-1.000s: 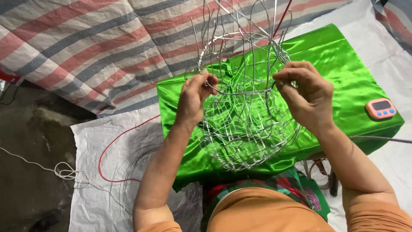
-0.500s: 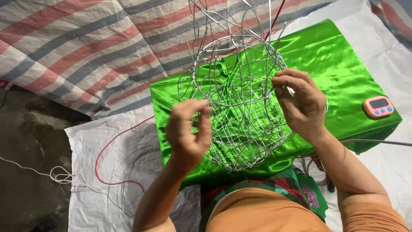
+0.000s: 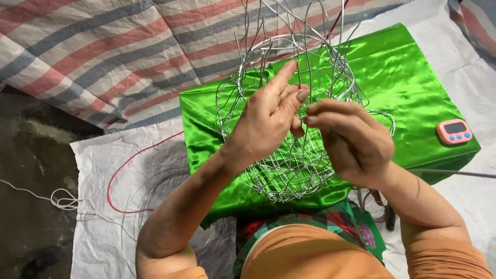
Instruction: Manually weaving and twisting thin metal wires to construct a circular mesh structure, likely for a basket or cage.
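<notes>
Green cloth: both hands' fingers pinch wire basket.

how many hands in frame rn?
2. Left hand and right hand meet over the wire basket frame on the green cloth, fingers pinching its wires. No other person's hands visible.

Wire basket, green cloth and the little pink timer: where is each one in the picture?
Wire basket (image 3: pixel 289 178): head view, on its woven lower wall below the hands.
Green cloth (image 3: pixel 408 88): head view, on a bare shiny stretch right of the basket.
Pink timer (image 3: pixel 454 131): head view, on the middle of its face.
</notes>
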